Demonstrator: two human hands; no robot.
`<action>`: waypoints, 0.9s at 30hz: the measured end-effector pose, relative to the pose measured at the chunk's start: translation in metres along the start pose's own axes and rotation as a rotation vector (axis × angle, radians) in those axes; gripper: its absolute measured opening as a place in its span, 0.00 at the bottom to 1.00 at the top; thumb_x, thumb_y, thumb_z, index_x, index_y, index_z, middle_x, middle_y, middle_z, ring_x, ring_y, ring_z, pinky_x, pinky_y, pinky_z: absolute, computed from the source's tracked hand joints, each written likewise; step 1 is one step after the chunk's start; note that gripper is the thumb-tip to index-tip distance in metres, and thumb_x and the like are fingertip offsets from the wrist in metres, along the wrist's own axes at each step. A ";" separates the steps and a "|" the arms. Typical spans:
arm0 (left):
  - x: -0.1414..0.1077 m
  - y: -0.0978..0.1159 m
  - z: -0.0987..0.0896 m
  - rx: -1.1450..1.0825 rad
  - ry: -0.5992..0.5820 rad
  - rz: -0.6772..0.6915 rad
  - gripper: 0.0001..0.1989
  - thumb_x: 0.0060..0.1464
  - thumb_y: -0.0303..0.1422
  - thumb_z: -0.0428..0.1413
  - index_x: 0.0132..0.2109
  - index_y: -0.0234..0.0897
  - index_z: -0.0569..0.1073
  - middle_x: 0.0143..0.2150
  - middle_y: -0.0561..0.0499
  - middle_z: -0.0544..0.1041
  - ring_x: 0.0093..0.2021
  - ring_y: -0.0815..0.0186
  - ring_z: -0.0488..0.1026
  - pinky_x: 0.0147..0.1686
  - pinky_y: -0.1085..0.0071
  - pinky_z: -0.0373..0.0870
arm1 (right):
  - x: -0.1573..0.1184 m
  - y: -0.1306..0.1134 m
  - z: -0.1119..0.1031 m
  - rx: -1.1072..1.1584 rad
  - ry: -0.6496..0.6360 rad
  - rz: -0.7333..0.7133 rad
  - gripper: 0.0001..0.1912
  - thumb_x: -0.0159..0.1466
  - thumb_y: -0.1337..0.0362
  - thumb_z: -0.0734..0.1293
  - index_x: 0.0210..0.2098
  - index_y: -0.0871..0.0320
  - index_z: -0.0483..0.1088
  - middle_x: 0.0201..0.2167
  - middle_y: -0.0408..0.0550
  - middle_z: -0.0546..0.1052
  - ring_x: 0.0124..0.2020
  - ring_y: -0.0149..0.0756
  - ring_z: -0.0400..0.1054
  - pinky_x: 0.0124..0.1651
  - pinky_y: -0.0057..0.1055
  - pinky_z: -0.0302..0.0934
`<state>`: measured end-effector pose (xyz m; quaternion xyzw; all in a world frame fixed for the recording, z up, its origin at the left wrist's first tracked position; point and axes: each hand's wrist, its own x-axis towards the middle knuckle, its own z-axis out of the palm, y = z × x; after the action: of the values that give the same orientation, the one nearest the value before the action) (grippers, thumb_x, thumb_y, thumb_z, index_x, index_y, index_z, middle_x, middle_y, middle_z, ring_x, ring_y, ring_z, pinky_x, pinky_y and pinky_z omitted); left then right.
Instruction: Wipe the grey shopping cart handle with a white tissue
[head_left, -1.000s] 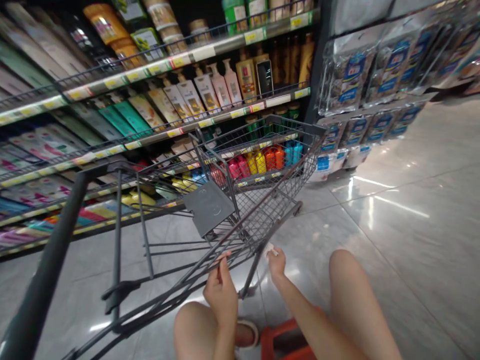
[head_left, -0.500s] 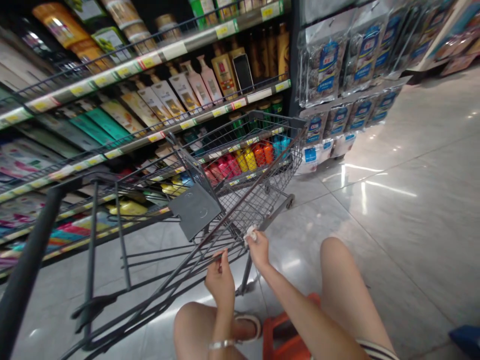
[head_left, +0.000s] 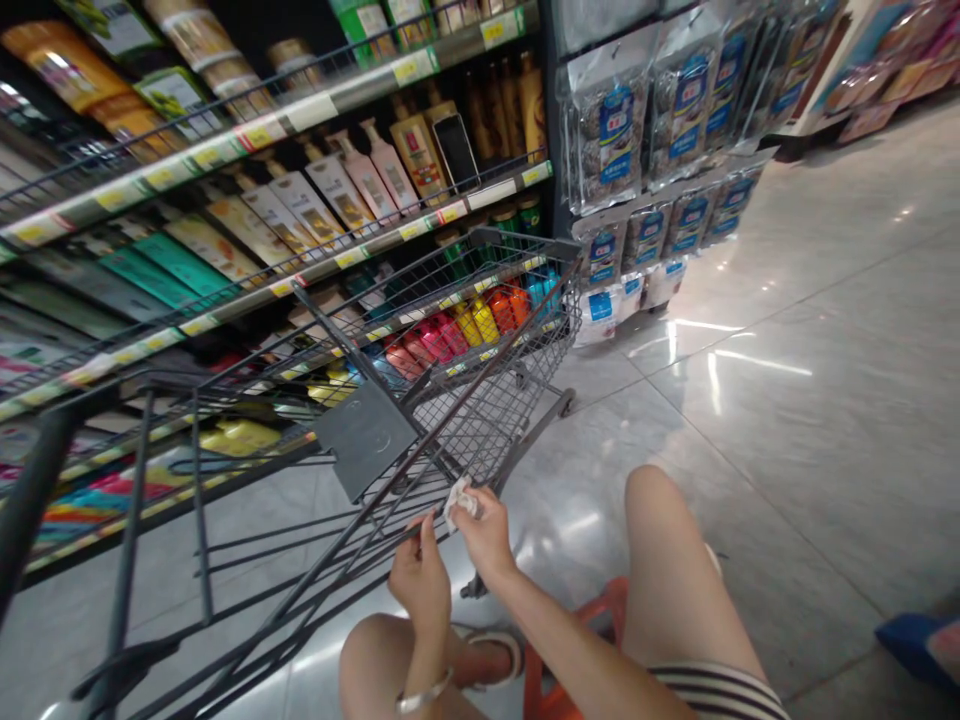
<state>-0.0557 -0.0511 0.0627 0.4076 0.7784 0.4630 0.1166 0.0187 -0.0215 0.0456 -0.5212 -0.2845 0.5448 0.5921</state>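
Observation:
A grey wire shopping cart (head_left: 367, 437) stands in front of me, its near top rail running past both hands. My left hand (head_left: 421, 580) is closed, thumb and fingers pinching a thin dark bar on the cart's near side. Just to its right, my right hand (head_left: 486, 535) is closed on a crumpled white cloth or tissue (head_left: 459, 503), which is against or very near the cart's rail. Which of these it touches I cannot tell. A grey plastic flap with a moulded face mark sits inside the cart.
Store shelves (head_left: 330, 110) of pump bottles and jars rise behind the cart. Packets of steel scourers (head_left: 616, 135) hang at the shelf end. Under me is an orange stool (head_left: 611, 605). A blue object (head_left: 919, 640) lies at lower right on the grey tiled floor (head_left: 750, 500).
The view has shifted, so the cart and shelves sit further left. My right hand, with the white cloth or tissue, has come down and closer to my left hand along the rail.

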 end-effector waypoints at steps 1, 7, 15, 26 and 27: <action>-0.002 0.000 -0.001 0.017 0.009 0.006 0.22 0.49 0.50 0.52 0.38 0.36 0.77 0.35 0.45 0.80 0.40 0.58 0.76 0.42 0.64 0.71 | -0.003 -0.003 -0.001 0.009 -0.001 -0.011 0.10 0.50 0.68 0.67 0.32 0.59 0.76 0.28 0.44 0.73 0.31 0.33 0.67 0.36 0.27 0.62; -0.014 0.002 -0.009 0.057 -0.030 0.020 0.20 0.52 0.47 0.51 0.39 0.36 0.77 0.29 0.48 0.79 0.36 0.61 0.76 0.37 0.68 0.71 | -0.004 -0.023 0.002 -0.015 0.233 -0.127 0.17 0.58 0.65 0.62 0.47 0.57 0.70 0.43 0.50 0.71 0.45 0.37 0.66 0.50 0.32 0.61; -0.023 0.005 -0.013 0.114 -0.017 0.044 0.19 0.54 0.46 0.50 0.39 0.37 0.77 0.31 0.48 0.79 0.35 0.61 0.76 0.37 0.68 0.70 | 0.001 0.006 0.012 -0.195 0.229 -0.271 0.30 0.60 0.72 0.55 0.62 0.58 0.55 0.54 0.56 0.62 0.56 0.41 0.59 0.59 0.39 0.54; -0.019 0.003 -0.015 0.094 -0.013 0.013 0.19 0.53 0.46 0.51 0.40 0.37 0.77 0.30 0.49 0.79 0.36 0.60 0.75 0.37 0.68 0.70 | 0.053 0.058 -0.014 -0.217 0.345 -0.118 0.18 0.53 0.71 0.58 0.40 0.61 0.73 0.35 0.49 0.69 0.40 0.38 0.65 0.50 0.34 0.60; -0.019 0.003 -0.015 0.090 -0.011 0.006 0.19 0.53 0.46 0.51 0.40 0.37 0.77 0.30 0.49 0.79 0.36 0.61 0.75 0.37 0.68 0.70 | 0.057 0.060 -0.017 -0.199 0.349 -0.103 0.18 0.52 0.71 0.59 0.39 0.61 0.73 0.34 0.49 0.69 0.39 0.38 0.65 0.50 0.34 0.59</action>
<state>-0.0507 -0.0741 0.0696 0.4175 0.7965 0.4255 0.1011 0.0276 0.0189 -0.0287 -0.6486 -0.2562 0.3845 0.6049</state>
